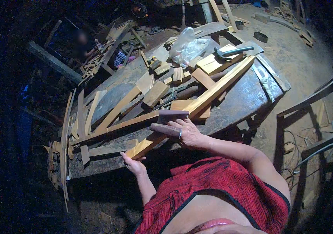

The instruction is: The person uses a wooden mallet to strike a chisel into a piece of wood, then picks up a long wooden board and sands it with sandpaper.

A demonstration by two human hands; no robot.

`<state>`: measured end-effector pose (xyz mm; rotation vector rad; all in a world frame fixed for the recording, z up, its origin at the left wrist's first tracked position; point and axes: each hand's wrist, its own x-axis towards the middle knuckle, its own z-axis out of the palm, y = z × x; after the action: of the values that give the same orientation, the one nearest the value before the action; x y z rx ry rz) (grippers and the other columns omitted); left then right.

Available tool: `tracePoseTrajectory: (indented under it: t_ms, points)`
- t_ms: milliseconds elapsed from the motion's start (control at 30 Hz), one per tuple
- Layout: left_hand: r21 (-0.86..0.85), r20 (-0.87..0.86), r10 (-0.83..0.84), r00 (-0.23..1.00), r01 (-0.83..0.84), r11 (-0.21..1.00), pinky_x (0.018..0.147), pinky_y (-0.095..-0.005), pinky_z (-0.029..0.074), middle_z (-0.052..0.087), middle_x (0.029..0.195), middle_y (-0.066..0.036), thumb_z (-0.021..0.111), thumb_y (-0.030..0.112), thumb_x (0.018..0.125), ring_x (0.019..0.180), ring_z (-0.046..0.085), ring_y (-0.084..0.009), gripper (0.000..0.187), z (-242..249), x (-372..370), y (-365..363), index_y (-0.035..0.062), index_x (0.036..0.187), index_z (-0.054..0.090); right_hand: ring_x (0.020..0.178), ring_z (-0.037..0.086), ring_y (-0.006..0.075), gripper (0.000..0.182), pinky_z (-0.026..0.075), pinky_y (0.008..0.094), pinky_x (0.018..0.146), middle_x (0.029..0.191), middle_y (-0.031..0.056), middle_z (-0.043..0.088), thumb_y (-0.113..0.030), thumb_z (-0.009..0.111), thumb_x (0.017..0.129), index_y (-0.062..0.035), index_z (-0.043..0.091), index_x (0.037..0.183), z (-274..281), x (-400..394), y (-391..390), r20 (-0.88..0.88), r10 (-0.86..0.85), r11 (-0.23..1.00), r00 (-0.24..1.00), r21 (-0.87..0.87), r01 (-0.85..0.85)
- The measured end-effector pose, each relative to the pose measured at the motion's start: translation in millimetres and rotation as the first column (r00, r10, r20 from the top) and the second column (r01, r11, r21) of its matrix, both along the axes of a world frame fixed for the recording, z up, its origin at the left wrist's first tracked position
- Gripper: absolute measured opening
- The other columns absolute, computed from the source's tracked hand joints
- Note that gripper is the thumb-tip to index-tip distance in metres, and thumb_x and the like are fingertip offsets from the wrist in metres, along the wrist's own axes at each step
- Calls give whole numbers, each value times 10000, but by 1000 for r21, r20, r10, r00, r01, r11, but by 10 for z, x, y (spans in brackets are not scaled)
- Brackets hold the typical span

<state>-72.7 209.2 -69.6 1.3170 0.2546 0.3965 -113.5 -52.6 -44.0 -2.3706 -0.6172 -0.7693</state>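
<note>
A long, pale wooden strip [218, 92] lies slantwise across the workbench, its near end jutting past the front edge. My left hand [136, 165] grips that near end from below, thumb along its side. Partway up the strip, my right hand [190, 133] presses a curled brown sheet of sandpaper [173, 114] onto the wood. The sheet's two edges bend up on either side of the strip, and my right fingers are partly hidden by it. A ring shows on that hand.
The worn workbench [248, 102] carries several wood offcuts [156, 93], a hammer [232, 52] on a wooden block, a clear plastic bag [188, 46] and a brush [162, 69]. Long thin slats [66, 144] lean at the left end. Another person [84, 45] is at the back left.
</note>
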Motion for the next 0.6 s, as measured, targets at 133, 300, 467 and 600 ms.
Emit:
tracePoseTrajectory:
  t_ms: [133, 300, 467, 600]
  points:
    - [0, -10, -15, 1000, 15, 1000, 371, -272, 455, 592, 901, -129, 355, 549, 877, 642, 604, -216, 594, -54, 27, 25, -6, 1063, 460, 1028, 474, 296, 501, 365, 447, 837, 1185, 115, 475, -214, 593, 723, -118, 463, 1197, 63, -30, -6, -157, -13, 998, 988, -65, 3]
    - [9, -43, -49, 998, 49, 999, 381, -275, 454, 590, 903, -133, 356, 565, 870, 651, 599, -218, 614, -19, 0, -5, -8, 1067, 456, 908, 495, 271, 803, 391, 419, 779, 1020, 62, 499, -216, 612, 651, -263, 266, 1374, -24, 9, 12, 14, -38, 999, 999, -31, 39]
    - [1, -39, -45, 998, 45, 999, 375, -281, 444, 588, 900, -142, 361, 571, 866, 627, 594, -228, 621, -63, 19, 13, -8, 1073, 447, 1008, 473, 305, 575, 365, 448, 834, 1147, 118, 479, -244, 600, 721, -158, 416, 1260, -280, 107, 27, -63, -3, 1000, 998, -24, 2]
    - [0, -15, -21, 1000, 21, 1000, 373, -279, 453, 588, 904, -145, 362, 566, 868, 631, 596, -225, 609, -37, -1, -28, -8, 1050, 449, 978, 483, 308, 593, 366, 450, 833, 1100, 119, 491, -228, 584, 732, -176, 393, 1290, -326, 135, 46, -1, -28, 998, 1000, -49, 28]
